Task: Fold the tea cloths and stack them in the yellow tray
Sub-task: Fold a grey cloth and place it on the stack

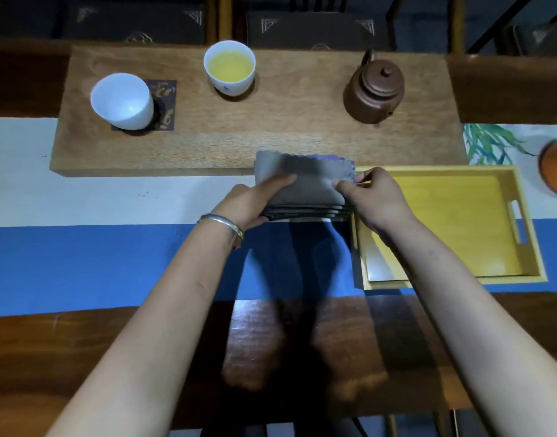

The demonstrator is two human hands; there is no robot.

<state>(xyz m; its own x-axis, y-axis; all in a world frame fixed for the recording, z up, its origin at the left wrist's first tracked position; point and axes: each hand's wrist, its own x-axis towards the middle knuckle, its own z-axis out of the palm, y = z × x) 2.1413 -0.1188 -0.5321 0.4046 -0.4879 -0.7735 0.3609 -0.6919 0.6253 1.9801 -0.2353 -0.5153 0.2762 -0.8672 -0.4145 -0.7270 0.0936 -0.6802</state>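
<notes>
A stack of folded grey tea cloths with scalloped edges is held up above the blue and white table runner, just left of the yellow tray. My left hand grips the stack's left side, thumb on top. My right hand pinches its right side, over the tray's left rim. The top cloth shows a purple edge at its far right corner. Inside the tray, a pale grey patch shows at the near left corner; I cannot tell what it is.
A long wooden tea board lies behind the cloths, carrying an empty white cup, a cup of yellow tea and a brown clay teapot. An orange object sits at the right edge. Dark wooden table runs along the near side.
</notes>
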